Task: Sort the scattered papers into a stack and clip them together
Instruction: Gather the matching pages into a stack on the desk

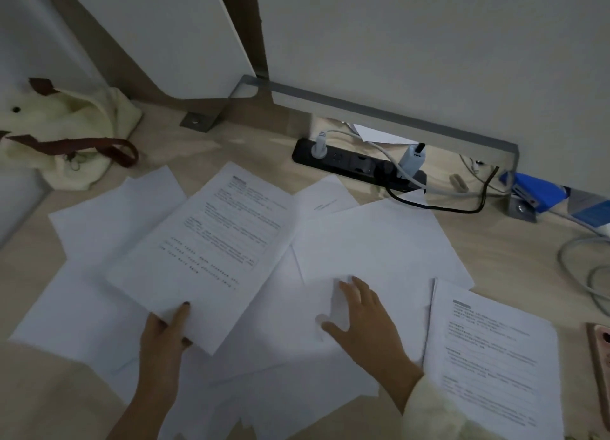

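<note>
Now your left hand (165, 334) pinches a printed sheet (204, 248) between its fingers (183, 312), while your right hand (366, 320) lies flat, fingers spread, on the scattered papers (280, 340).

Papers (363, 241): thin white paper, matt, smooth; some sheets printed with grey text.
Worktop (495, 241): pale wood-look surface, smooth, faint sheen.
Bag (76, 122): cream cloth, soft and fuzzy, with brown straps.
Power strip (350, 164): black plastic, matt.
Cables (581, 268): smooth grey-white plastic sheath.
Bracket (379, 108): grey brushed metal, dull.
Sleeve (439, 413): cream fleecy cloth, rough pile.
Panels (429, 43): white, smooth, matt.
</note>
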`<state>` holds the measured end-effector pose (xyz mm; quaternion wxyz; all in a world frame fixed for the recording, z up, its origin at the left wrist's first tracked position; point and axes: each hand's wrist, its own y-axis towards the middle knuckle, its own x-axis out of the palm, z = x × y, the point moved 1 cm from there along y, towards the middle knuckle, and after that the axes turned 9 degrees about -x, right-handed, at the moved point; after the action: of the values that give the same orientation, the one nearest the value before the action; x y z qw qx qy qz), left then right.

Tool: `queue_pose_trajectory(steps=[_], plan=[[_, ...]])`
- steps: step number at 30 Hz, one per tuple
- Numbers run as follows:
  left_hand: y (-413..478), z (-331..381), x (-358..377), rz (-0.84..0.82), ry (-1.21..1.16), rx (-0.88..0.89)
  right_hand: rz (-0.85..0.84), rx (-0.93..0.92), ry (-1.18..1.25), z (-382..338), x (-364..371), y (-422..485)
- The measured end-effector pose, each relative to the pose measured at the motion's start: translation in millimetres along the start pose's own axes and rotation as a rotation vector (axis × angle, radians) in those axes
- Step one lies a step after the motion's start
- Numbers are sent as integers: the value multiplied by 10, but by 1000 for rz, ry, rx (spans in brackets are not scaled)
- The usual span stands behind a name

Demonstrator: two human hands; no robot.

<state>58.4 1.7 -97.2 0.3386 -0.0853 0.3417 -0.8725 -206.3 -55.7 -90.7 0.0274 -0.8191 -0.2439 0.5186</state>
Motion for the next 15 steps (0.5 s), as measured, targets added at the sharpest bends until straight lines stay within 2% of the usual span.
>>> queue_pose_trajectory(steps=[3, 7, 11, 13, 15], plan=[[-52, -76, -9, -98, 0, -60, -46, 59, -65, -127, 207, 2], [-136, -212, -33, -222, 0, -159, 5, 71, -214, -193, 431, -35], [-142, -160, -131, -123, -69, -127, 81, 57, -336, -209, 478, -6], [-118, -76, -190, -97, -40, -75, 163, 15, -287, -203, 418, -2], [-99, -19, -247, -91, -14, -43, 241, 79, -92, -166, 237, -18]])
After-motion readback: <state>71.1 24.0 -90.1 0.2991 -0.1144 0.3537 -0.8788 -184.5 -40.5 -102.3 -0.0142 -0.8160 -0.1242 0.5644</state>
